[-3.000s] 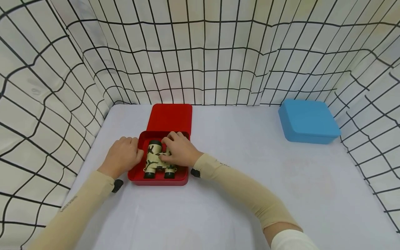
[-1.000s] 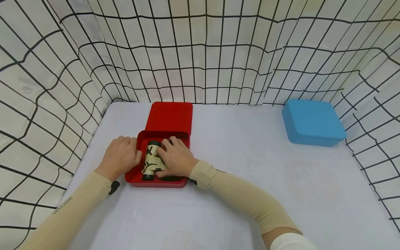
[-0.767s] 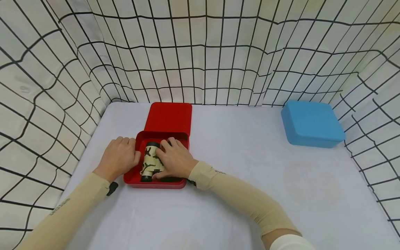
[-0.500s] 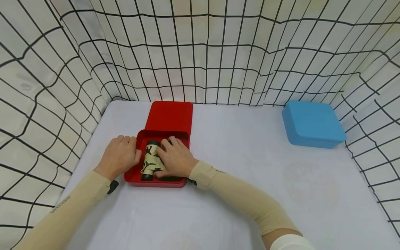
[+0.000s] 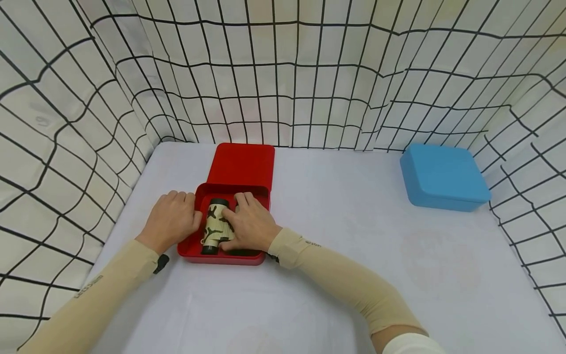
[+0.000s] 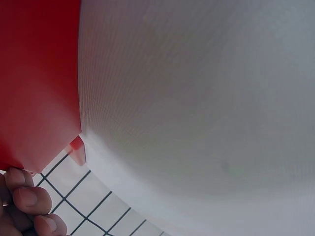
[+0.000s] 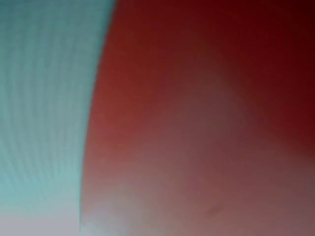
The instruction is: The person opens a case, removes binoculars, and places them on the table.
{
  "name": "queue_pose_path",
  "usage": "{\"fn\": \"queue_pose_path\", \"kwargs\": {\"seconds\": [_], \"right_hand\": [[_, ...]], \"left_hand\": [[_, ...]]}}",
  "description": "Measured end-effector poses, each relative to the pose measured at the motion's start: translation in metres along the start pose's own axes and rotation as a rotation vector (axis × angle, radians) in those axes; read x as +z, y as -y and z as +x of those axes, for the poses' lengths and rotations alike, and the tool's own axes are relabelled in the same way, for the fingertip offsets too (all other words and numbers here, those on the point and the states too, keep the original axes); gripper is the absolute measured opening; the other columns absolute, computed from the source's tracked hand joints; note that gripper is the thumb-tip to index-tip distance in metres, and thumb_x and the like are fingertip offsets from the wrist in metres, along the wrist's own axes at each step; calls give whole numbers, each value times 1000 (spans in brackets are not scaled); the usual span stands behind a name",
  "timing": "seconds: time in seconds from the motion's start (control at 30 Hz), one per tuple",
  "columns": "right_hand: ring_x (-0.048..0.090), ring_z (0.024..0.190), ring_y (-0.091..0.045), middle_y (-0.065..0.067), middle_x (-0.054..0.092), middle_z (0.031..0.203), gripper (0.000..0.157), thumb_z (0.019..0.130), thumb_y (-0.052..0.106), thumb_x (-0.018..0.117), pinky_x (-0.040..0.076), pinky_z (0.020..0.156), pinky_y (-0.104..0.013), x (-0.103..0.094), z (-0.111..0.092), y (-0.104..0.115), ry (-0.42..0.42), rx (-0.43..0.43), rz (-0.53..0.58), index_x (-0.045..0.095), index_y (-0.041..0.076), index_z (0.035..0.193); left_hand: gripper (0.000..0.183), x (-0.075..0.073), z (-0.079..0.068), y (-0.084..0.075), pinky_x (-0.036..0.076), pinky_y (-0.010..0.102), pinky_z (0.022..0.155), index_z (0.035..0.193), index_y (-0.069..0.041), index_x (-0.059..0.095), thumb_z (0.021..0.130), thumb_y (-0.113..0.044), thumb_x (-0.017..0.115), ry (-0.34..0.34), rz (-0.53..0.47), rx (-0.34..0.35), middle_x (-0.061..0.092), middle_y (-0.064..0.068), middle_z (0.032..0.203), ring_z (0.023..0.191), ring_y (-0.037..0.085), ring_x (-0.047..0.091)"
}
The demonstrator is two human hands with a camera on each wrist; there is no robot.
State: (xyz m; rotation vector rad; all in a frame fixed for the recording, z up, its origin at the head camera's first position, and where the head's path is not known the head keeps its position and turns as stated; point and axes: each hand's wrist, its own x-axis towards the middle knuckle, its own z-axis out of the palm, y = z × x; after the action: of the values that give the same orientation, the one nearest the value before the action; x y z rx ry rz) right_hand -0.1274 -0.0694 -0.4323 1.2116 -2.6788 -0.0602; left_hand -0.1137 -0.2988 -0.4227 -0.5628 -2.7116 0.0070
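Note:
A pair of camouflage binoculars [image 5: 216, 222] with black ends lies inside an open red box [image 5: 190, 250] in the head view. My right hand [image 5: 253, 223] reaches over the box's right side and grips the right barrel, covering most of it. On the box's left rim, my left hand [image 5: 170, 222] holds on with curled fingers, thumb over the edge. The left wrist view shows the curled fingers [image 6: 29, 196] at the corner of the red box wall [image 6: 39, 88]. Only blurred red and skin fill most of the right wrist view.
The box's red lid [image 5: 243, 164] lies folded back behind it. A closed blue box [image 5: 446, 177] stands at the table's back right. Black grid netting [image 5: 292, 98] over white cloth borders the white table [image 5: 336, 255] at the back and sides.
Since three seconds ago, my right hand has come down over the right barrel and hidden its near black end. Lately its fingers have shifted slightly. The left hand keeps its hold on the rim.

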Motion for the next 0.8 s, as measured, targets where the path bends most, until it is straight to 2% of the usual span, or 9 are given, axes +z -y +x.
{"fn": "queue_pose_path", "kwargs": {"seconds": [0.2, 0.47, 0.63, 0.8], "right_hand": [[55, 111, -20, -8, 63, 118, 70, 80, 83, 60, 50, 99, -29, 0, 0, 0, -12, -5, -15, 65, 26, 120], [54, 111, -20, -6, 61, 117, 66, 79, 80, 60, 50, 101, -29, 0, 1, 0, -3, -9, -6, 63, 28, 119], [54, 113, -21, -7, 61, 117, 69, 78, 82, 60, 49, 104, -30, 0, 1, 0, 11, -2, -1, 62, 27, 121], [52, 108, -20, -6, 60, 113, 69, 78, 81, 60, 49, 98, -30, 1, 1, 1, 15, -1, -9, 62, 27, 121]], "left_hand": [[21, -1, 0, 0, 41, 41, 50, 72, 0, 49, 85, -13, 59, -8, 6, 11, 49, 13, 59, 57, 29, 44], [22, 0, -1, 0, 40, 40, 50, 72, 0, 49, 86, -12, 60, -3, 12, 9, 49, 13, 59, 56, 29, 44], [22, 1, -1, 0, 40, 39, 51, 71, -1, 49, 85, -13, 61, -2, 13, 8, 48, 12, 59, 56, 28, 43], [23, 0, 0, -1, 38, 39, 50, 70, -1, 48, 85, -12, 62, -13, 20, 13, 46, 12, 58, 56, 28, 42]]}}
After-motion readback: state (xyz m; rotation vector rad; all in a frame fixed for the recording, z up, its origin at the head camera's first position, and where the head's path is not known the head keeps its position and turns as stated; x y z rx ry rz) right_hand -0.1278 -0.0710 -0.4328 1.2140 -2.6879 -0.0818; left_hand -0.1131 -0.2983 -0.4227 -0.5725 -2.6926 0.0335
